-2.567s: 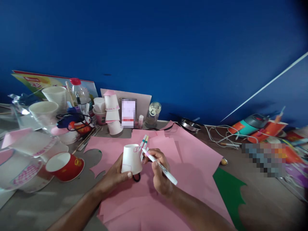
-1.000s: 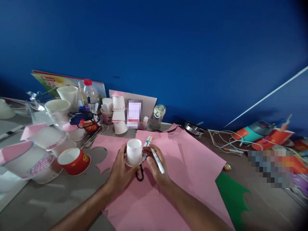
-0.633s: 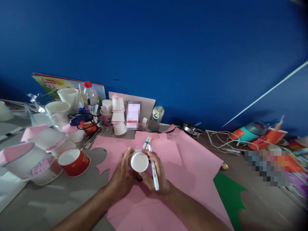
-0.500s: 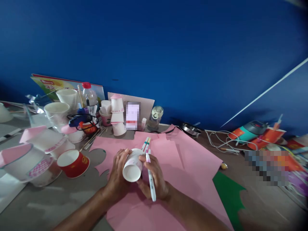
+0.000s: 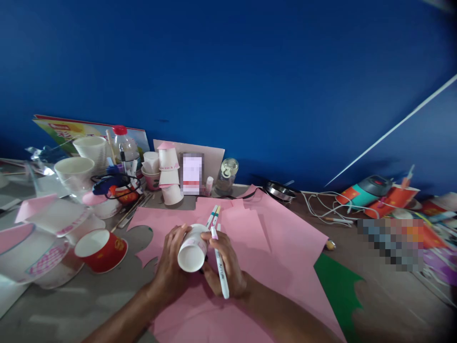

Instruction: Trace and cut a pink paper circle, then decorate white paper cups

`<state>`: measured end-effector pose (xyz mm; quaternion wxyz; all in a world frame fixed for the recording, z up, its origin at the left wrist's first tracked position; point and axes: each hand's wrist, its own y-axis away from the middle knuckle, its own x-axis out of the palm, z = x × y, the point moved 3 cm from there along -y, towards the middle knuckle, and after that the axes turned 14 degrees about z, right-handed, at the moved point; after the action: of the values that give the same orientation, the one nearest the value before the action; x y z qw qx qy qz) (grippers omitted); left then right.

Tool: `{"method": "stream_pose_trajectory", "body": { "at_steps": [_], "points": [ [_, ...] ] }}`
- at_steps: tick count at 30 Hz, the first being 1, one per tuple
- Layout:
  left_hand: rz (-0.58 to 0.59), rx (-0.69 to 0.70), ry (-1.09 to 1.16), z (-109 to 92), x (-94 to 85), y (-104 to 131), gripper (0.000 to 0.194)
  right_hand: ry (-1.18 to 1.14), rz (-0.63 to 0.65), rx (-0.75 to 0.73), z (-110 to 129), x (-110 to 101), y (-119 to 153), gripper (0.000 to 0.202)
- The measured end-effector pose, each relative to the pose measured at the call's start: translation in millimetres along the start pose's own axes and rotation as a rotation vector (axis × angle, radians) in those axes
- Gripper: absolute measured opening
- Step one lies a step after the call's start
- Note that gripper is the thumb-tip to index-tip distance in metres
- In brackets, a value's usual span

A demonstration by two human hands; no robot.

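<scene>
Head view: the left hand (image 5: 173, 262) curls round the left side of the white cup (image 5: 193, 247); the right hand (image 5: 226, 262) grips the white marker (image 5: 221, 276), its fingers also touching the cup; the fingers beneath the cup are hidden, as is much of its faint pink drawing; both forearms are cut off by the bottom edge. The cup is over the pink paper (image 5: 285, 276), which lies on a bench (image 5: 132, 286), grey at left and brownish at right; green paper (image 5: 335, 290) shows beside the pink; a blue wall (image 5: 228, 71) rises behind. Stacked decorated cups (image 5: 168, 174) stand near the wall; the upright screen (image 5: 192, 174) and a patch at right are pixelated. The cup lies tilted, one round end facing the camera, mouth or base hard to tell; its long axis runs away and slightly right; the marker's pink end points away from the camera.
</scene>
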<state>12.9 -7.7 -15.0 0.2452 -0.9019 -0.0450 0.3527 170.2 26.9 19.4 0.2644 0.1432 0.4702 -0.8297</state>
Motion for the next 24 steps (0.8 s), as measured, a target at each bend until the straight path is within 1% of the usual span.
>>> {"method": "stream_pose_trajectory", "body": {
  "at_steps": [1, 3, 5, 6, 9, 11, 14, 15, 17, 20, 24],
  "points": [
    [0.037, -0.065, 0.088, 1.9, 1.7, -0.8, 0.086, -0.007, -0.004, 0.039, -2.1, -0.1, 0.5, 0.068],
    [0.091, -0.239, 0.245, 5.3, 4.2, -2.1, 0.088, -0.046, -0.012, 0.148, -7.7, 0.1, 2.7, 0.061],
    [0.096, -0.381, 0.303, 6.5, 3.9, -2.9, 0.086, -0.11, -0.018, 0.254, -13.3, 1.2, 5.4, 0.054],
    [0.097, -0.412, 0.301, 6.1, 3.2, -3.5, 0.085, -0.144, -0.028, 0.297, -15.7, 1.9, 6.6, 0.052],
    [0.108, -0.421, 0.302, 4.6, 0.7, -6.2, 0.085, -0.24, -0.075, 0.376, -21.0, 3.7, 7.5, 0.046],
    [0.116, -0.429, 0.365, 4.6, -0.3, -8.0, 0.088, -0.32, -0.108, 0.408, -23.7, 4.4, 6.4, 0.043],
    [0.125, -0.414, 0.577, 2.3, -1.9, -11.9, 0.086, -0.421, -0.13, 0.422, -25.0, 4.2, 4.3, 0.043],
    [0.132, -0.4, 0.652, 0.6, -2.7, -13.5, 0.082, -0.42, -0.131, 0.42, -24.4, 3.6, 4.0, 0.043],
    [0.157, -0.383, 0.764, -2.9, -4.7, -16.2, 0.066, -0.354, -0.119, 0.404, -21.5, 2.3, 3.8, 0.044],
    [0.195, -0.414, 0.833, -5.5, -8.1, -17.7, 0.045, -0.216, -0.088, 0.319, -14.2, 1.1, 3.7, 0.044],
    [0.17, -0.487, 0.855, -5.8, -13.7, -17.5, 0.039, -0.079, -0.058, 0.183, -6.6, 2.5, 3.9, 0.052]
  ]
}}
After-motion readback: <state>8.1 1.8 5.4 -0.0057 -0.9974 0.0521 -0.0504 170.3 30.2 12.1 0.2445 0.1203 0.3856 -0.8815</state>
